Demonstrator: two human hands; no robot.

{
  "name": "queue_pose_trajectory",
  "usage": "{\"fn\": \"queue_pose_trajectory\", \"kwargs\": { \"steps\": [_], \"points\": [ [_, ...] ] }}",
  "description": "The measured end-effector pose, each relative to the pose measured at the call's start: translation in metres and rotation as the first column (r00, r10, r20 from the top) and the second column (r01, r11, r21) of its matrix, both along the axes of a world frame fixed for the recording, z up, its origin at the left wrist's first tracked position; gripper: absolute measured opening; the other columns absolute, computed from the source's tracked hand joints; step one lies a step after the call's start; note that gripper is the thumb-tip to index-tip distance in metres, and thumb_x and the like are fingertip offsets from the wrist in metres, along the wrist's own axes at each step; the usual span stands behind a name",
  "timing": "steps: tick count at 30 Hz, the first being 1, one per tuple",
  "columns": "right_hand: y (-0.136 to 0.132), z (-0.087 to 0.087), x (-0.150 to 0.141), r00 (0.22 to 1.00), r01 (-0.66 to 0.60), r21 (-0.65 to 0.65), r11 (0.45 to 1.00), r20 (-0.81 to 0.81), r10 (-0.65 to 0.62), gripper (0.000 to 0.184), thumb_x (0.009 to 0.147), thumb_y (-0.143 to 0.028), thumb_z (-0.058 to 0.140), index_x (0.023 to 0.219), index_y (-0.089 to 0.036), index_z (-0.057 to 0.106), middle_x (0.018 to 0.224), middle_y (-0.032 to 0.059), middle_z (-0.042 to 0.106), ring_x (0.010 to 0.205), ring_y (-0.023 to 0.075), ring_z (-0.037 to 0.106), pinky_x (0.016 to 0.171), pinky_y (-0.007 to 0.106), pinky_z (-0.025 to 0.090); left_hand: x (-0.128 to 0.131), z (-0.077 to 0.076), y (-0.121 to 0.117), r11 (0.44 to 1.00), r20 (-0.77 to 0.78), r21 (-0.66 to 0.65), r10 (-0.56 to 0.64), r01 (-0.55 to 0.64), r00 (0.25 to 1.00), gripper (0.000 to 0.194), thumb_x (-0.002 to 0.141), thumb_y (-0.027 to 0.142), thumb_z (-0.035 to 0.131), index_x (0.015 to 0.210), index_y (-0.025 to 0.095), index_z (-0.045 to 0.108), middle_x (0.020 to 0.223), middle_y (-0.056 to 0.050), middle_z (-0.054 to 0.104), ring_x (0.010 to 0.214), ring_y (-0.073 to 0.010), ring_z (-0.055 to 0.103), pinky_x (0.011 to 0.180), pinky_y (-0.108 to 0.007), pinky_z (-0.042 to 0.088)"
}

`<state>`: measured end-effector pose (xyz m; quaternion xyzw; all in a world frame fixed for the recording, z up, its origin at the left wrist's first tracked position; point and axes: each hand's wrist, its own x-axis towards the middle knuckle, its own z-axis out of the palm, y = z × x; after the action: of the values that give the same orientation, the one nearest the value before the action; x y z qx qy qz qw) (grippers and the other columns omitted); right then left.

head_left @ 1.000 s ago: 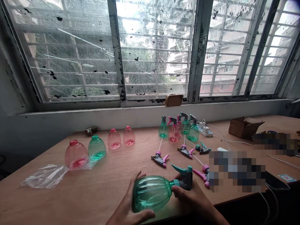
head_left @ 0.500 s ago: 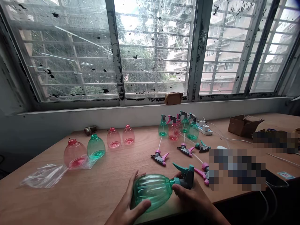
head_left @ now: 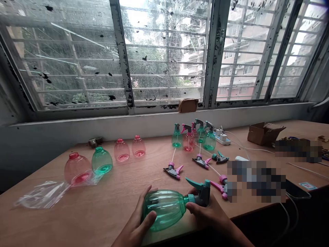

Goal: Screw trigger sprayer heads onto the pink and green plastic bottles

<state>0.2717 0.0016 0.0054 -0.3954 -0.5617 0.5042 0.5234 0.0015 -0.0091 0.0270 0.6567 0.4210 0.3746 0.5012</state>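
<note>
A clear green spray bottle [head_left: 166, 210] lies on its side in the air near the table's front edge, its neck to the right. My left hand [head_left: 140, 218] is wrapped round the base end of its body. My right hand [head_left: 205, 209] grips the collar, where a dark grey spray head with a teal trigger [head_left: 203, 192] sits on the neck. Some right fingers are hidden behind the head. Just beyond lie loose spray heads with pink triggers, one pink head [head_left: 173, 170] closest to the bottle and another pink head [head_left: 222, 185] to the right.
On the left stand pink bottles [head_left: 77, 168] and a green bottle [head_left: 102, 160] without heads, by a plastic bag [head_left: 43, 195]. Several bottles with heads [head_left: 188, 141] stand at the back, near a power strip [head_left: 222, 139]. A cardboard box [head_left: 264, 133] is farther right.
The view has shifted slightly, so most things appear a little further left and up. Both hands keep their hold on the green spray bottle, with little other visible change.
</note>
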Motion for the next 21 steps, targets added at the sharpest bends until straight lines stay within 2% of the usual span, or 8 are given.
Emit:
{"fn": "queue_pose_trajectory", "kwargs": {
  "steps": [2, 5, 10, 12, 13, 16, 18, 21],
  "points": [
    [0.001, -0.001, 0.001, 1.0, -0.003, 0.013, 1.0, 0.004, 0.003, 0.044, 0.071, -0.053, 0.086, 0.087, -0.017, 0.066, 0.065, -0.0001, 0.062, 0.059, 0.0168, 0.054, 0.056, 0.028, 0.039, -0.002, -0.005, 0.004, 1.0, 0.012, -0.015, 0.01, -0.01, 1.0, 0.088, 0.083, 0.068, 0.063, 0.151, 0.024, 0.029, 0.159, -0.015, 0.039, 0.146, -0.0374, 0.036, 0.123, -0.055, 0.019],
    [0.002, -0.002, 0.002, 1.0, -0.014, 0.03, 0.999, 0.0, 0.014, 0.043, 0.072, -0.053, 0.085, 0.087, -0.017, 0.066, 0.064, -0.0004, 0.062, 0.057, 0.0159, 0.053, 0.054, 0.027, 0.039, -0.004, -0.011, 0.006, 0.998, 0.046, 0.002, -0.067, 0.067, 0.997, 0.094, 0.074, 0.056, 0.081, 0.149, 0.027, 0.032, 0.157, -0.014, 0.042, 0.144, -0.0375, 0.04, 0.122, -0.053, 0.026],
    [0.001, -0.003, 0.001, 1.0, -0.009, 0.026, 1.0, -0.011, 0.009, 0.044, 0.072, -0.053, 0.085, 0.087, -0.016, 0.064, 0.063, -0.0009, 0.062, 0.055, 0.0151, 0.052, 0.053, 0.027, 0.037, -0.001, -0.004, -0.001, 0.998, 0.016, 0.048, -0.034, 0.034, 0.999, 0.109, 0.069, 0.034, 0.09, 0.154, 0.031, 0.022, 0.161, -0.009, 0.036, 0.15, -0.0328, 0.031, 0.124, -0.044, 0.025],
    [0.001, -0.004, 0.0, 1.0, 0.005, 0.017, 1.0, -0.025, -0.005, 0.045, 0.072, -0.053, 0.085, 0.087, -0.017, 0.064, 0.063, -0.001, 0.062, 0.055, 0.0152, 0.052, 0.052, 0.027, 0.037, 0.0, 0.001, -0.004, 0.999, 0.016, 0.024, -0.037, 0.036, 0.999, 0.113, 0.07, 0.04, 0.089, 0.156, 0.029, 0.018, 0.163, -0.01, 0.034, 0.151, -0.0334, 0.029, 0.125, -0.044, 0.024],
    [0.0, -0.005, 0.0, 1.0, 0.01, 0.014, 1.0, -0.03, -0.009, 0.045, 0.072, -0.053, 0.085, 0.087, -0.017, 0.064, 0.062, -0.0012, 0.062, 0.054, 0.0152, 0.051, 0.052, 0.027, 0.036, 0.0, 0.003, -0.004, 0.999, 0.014, 0.017, -0.037, 0.036, 0.999, 0.111, 0.071, 0.049, 0.087, 0.157, 0.028, 0.018, 0.163, -0.011, 0.034, 0.151, -0.0342, 0.029, 0.125, -0.045, 0.021],
    [0.0, -0.004, 0.0, 1.0, 0.0, 0.012, 1.0, -0.017, 0.0, 0.045, 0.072, -0.055, 0.084, 0.087, -0.017, 0.064, 0.06, -0.0018, 0.061, 0.053, 0.0149, 0.05, 0.051, 0.027, 0.035, -0.001, 0.001, 0.001, 1.0, 0.023, -0.025, 0.007, -0.006, 1.0, 0.092, 0.082, 0.075, 0.058, 0.153, 0.023, 0.031, 0.159, -0.014, 0.042, 0.148, -0.0375, 0.033, 0.126, -0.053, 0.014],
    [0.001, -0.003, 0.0, 1.0, -0.008, 0.018, 1.0, 0.001, 0.008, 0.045, 0.073, -0.055, 0.084, 0.086, -0.017, 0.065, 0.061, -0.0014, 0.061, 0.053, 0.0152, 0.05, 0.052, 0.027, 0.035, -0.003, -0.003, 0.006, 0.998, 0.016, -0.048, 0.05, -0.049, 0.999, 0.083, 0.086, 0.077, 0.047, 0.147, 0.022, 0.04, 0.154, -0.014, 0.048, 0.147, -0.039, 0.035, 0.125, -0.057, 0.014],
    [0.001, -0.003, -0.001, 1.0, -0.003, 0.021, 1.0, -0.002, 0.003, 0.045, 0.072, -0.056, 0.084, 0.085, -0.017, 0.066, 0.062, -0.001, 0.061, 0.055, 0.0161, 0.052, 0.053, 0.028, 0.036, -0.005, -0.007, 0.008, 1.0, 0.012, -0.019, 0.021, -0.021, 1.0, 0.073, 0.088, 0.07, 0.053, 0.146, 0.027, 0.041, 0.155, -0.011, 0.048, 0.147, -0.0381, 0.035, 0.123, -0.057, 0.019]
  ]
}}
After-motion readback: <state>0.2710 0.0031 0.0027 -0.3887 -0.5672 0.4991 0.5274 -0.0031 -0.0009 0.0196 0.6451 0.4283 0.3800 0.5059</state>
